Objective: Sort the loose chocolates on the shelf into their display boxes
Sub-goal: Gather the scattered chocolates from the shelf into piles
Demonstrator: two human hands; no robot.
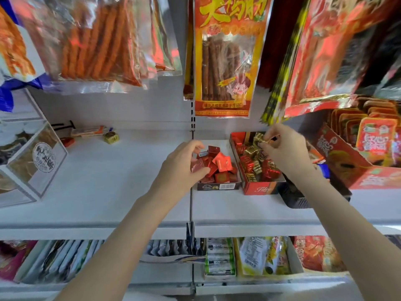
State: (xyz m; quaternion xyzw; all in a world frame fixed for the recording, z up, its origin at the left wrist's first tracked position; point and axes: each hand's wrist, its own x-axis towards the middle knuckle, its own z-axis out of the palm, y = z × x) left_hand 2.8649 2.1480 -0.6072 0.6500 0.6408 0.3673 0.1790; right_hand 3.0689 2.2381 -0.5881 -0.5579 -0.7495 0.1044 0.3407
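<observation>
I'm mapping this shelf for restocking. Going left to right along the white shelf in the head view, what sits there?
Clear display box → loose gold chocolate → box of red squares → red Filee box → large red carton.

Boxes: two display boxes sit side by side on the shelf [108,181], the dark box [219,186] left of the Filee box [260,189].
Loose chocolate [111,137]: far left, near the shelf's back.
Hanging packs [223,57]: above the boxes.

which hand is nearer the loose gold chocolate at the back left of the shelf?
Left. The left hand is over the dark box, to the right of the gold chocolate; the right hand is farther right, over the red box.
</observation>
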